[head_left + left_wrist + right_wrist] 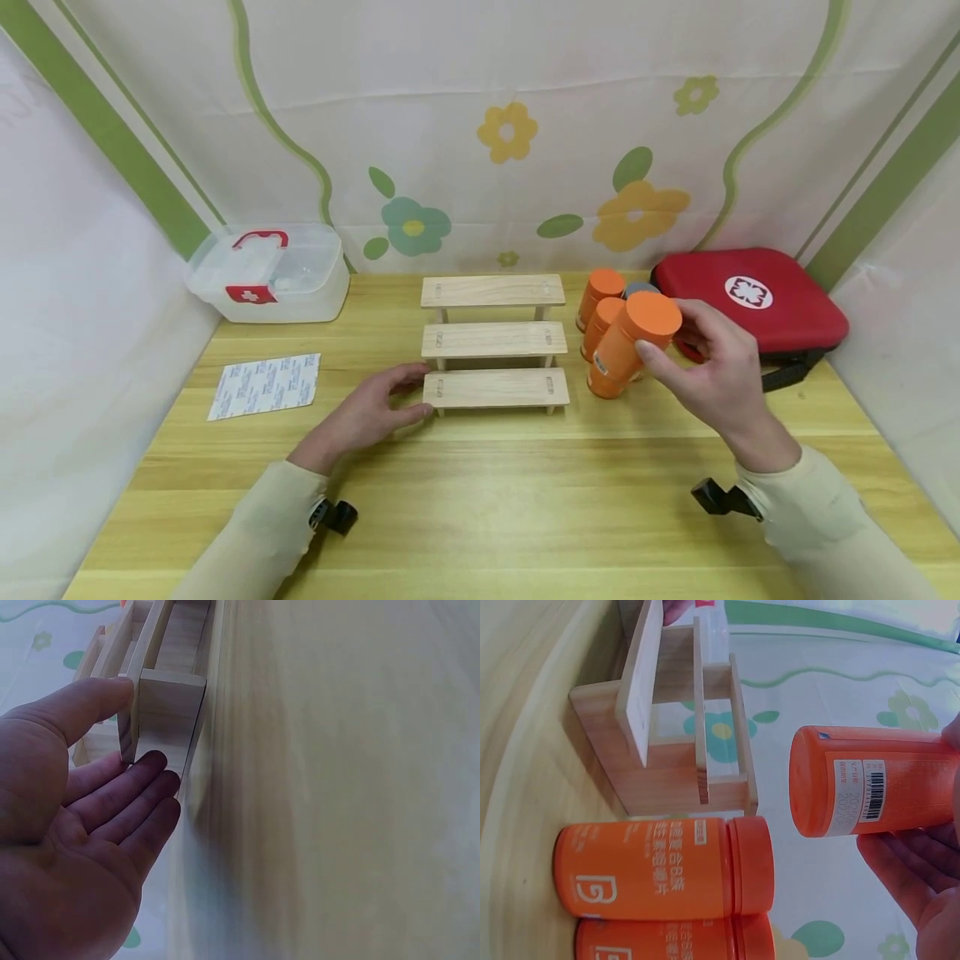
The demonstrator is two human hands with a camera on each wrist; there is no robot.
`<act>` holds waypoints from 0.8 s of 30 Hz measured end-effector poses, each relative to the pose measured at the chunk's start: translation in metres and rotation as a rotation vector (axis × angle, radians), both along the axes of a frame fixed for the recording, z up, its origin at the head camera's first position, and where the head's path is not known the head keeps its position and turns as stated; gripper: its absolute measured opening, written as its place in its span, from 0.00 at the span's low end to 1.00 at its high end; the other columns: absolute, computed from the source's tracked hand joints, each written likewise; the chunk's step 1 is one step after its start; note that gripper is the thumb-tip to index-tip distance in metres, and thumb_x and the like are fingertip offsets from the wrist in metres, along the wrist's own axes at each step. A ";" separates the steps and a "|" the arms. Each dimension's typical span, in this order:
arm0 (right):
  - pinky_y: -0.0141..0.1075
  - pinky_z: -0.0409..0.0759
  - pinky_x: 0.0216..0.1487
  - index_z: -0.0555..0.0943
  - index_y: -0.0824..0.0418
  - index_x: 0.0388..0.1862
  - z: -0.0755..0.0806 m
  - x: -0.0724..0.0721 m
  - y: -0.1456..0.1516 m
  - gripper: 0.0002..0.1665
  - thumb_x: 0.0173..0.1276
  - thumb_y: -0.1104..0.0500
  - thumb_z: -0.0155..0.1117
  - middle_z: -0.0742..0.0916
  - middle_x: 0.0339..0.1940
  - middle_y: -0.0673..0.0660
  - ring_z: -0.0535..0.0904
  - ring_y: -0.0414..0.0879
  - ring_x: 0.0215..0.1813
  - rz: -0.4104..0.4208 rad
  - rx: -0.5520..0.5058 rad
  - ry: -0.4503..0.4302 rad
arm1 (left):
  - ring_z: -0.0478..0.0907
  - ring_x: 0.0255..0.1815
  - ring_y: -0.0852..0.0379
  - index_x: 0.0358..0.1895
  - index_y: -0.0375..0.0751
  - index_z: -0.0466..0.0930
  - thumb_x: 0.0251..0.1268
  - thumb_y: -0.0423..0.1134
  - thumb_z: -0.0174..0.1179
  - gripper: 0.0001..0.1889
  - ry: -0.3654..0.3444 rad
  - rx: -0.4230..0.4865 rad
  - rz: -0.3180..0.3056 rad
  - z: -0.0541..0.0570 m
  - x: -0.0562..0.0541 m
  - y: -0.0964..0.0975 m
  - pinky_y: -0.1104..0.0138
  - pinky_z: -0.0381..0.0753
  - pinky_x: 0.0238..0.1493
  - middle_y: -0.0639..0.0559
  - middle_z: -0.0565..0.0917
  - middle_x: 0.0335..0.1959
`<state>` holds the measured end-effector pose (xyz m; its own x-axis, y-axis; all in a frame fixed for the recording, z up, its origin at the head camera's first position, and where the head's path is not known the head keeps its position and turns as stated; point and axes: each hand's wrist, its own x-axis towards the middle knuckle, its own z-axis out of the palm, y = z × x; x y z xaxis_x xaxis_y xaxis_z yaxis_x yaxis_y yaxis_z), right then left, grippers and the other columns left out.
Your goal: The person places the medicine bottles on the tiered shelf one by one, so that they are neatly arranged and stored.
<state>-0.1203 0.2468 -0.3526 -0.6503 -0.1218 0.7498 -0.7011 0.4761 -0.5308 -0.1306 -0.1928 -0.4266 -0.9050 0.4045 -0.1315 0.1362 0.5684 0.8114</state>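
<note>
Left fingers (124,787) lightly grip the left end of the lowest step (497,388) of the wooden stand (495,339), which stretches rightward from them. Right fingers (663,367) hold an orange vitamin bottle (624,350) near its cap (654,315), raised, its long axis roughly upright; from them, the stand lies leftward, and the standing orange bottles (645,868) sit beyond and left.
</note>
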 end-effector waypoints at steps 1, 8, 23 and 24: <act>0.17 0.75 0.39 0.86 0.72 0.55 0.001 -0.001 -0.002 0.27 0.55 0.66 0.80 0.87 0.45 0.38 0.79 0.33 0.38 0.002 0.004 0.004 | 0.74 0.78 0.37 0.79 0.40 0.71 0.74 0.46 0.71 0.35 0.000 -0.001 0.000 0.000 0.000 0.000 0.41 0.70 0.82 0.41 0.77 0.78; 0.16 0.81 0.47 0.86 0.72 0.56 0.008 -0.009 -0.016 0.28 0.55 0.66 0.79 0.90 0.47 0.47 0.84 0.30 0.44 0.042 0.016 0.002 | 0.74 0.79 0.37 0.79 0.40 0.71 0.74 0.45 0.71 0.35 -0.002 -0.007 0.003 0.002 0.001 0.002 0.42 0.70 0.82 0.40 0.76 0.78; 0.20 0.85 0.53 0.84 0.75 0.57 0.016 -0.026 -0.038 0.30 0.54 0.70 0.80 0.91 0.49 0.54 0.86 0.30 0.49 0.097 0.034 -0.043 | 0.74 0.78 0.39 0.78 0.41 0.72 0.74 0.44 0.72 0.34 0.017 -0.036 0.007 0.001 -0.001 0.002 0.42 0.71 0.81 0.41 0.78 0.77; 0.20 0.85 0.53 0.84 0.75 0.58 0.016 -0.027 -0.040 0.30 0.54 0.69 0.80 0.91 0.49 0.57 0.86 0.30 0.49 0.098 0.040 -0.042 | 0.74 0.78 0.39 0.79 0.41 0.72 0.74 0.45 0.72 0.34 0.016 -0.037 0.009 0.001 0.000 0.002 0.42 0.71 0.81 0.41 0.78 0.77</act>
